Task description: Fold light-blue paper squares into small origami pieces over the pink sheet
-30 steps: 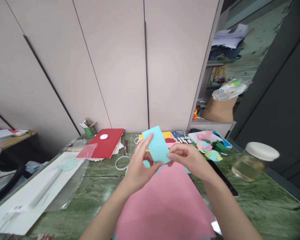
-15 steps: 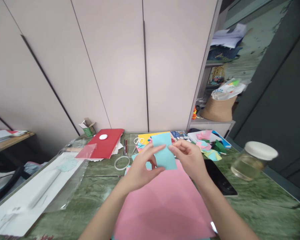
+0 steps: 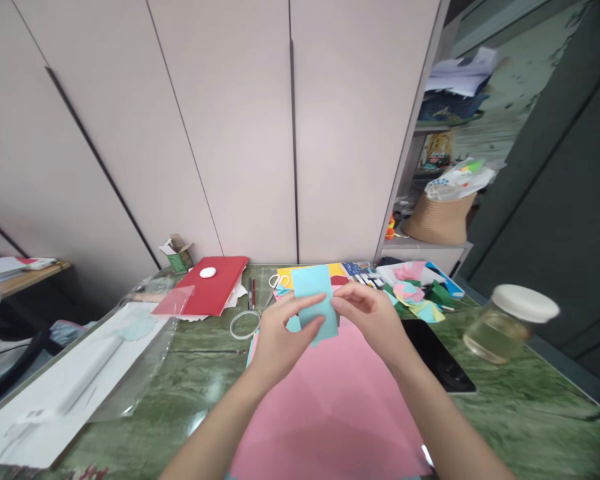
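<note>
Both my hands hold a folded light-blue paper (image 3: pixel 315 297) upright above a large pink sheet (image 3: pixel 330 407) lying on the green marble table (image 3: pixel 530 413). My left hand (image 3: pixel 280 337) grips the paper's lower left side, thumb across its front. My right hand (image 3: pixel 370 320) pinches its right edge with thumb and forefinger. Small light-blue scraps show under my left hand.
A black phone (image 3: pixel 437 363) lies right of the pink sheet, a lidded glass jar (image 3: pixel 510 323) further right. Behind are coloured paper scraps (image 3: pixel 417 293), yellow paper, scissors (image 3: pixel 279 282), pens, a tape ring (image 3: pixel 244 324), a red folder (image 3: pixel 210 283) and a clear plastic sleeve (image 3: pixel 105 360) at left.
The blue paper has turned from tilted to nearly upright and dropped slightly. My right hand moved from its lower corner up to its right edge.
</note>
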The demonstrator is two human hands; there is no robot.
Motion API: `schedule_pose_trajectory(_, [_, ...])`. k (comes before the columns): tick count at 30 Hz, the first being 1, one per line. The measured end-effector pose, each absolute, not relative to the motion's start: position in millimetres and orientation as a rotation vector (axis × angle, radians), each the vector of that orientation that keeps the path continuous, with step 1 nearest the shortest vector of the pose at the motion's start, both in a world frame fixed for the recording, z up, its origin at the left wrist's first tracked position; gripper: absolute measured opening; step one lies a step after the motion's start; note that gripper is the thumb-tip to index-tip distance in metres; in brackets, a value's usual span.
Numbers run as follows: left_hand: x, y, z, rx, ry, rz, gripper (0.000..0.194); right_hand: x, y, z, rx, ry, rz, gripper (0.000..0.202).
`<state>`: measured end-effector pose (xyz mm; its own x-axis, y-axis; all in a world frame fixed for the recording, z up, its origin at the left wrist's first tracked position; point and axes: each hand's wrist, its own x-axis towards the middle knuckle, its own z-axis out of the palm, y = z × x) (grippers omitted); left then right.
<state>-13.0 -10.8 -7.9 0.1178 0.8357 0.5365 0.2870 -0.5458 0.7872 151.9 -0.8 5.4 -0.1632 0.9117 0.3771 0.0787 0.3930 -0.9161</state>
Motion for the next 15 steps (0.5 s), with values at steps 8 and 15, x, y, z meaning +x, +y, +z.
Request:
schedule_pose_trajectory(8, [-13.5, -11.1, -2.3, 1.841, 1.066, 1.361, 0.031, 150.2, -9.5, 15.1, -1.012, -1.78, 0.838, 0.011])
schedule_pose_trajectory(15, [-5.4, -16.2, -4.9, 1.711, 1.099, 1.371, 0.046, 146.3, -4.7, 6.6, -0.911, -1.668, 0.897, 0.012])
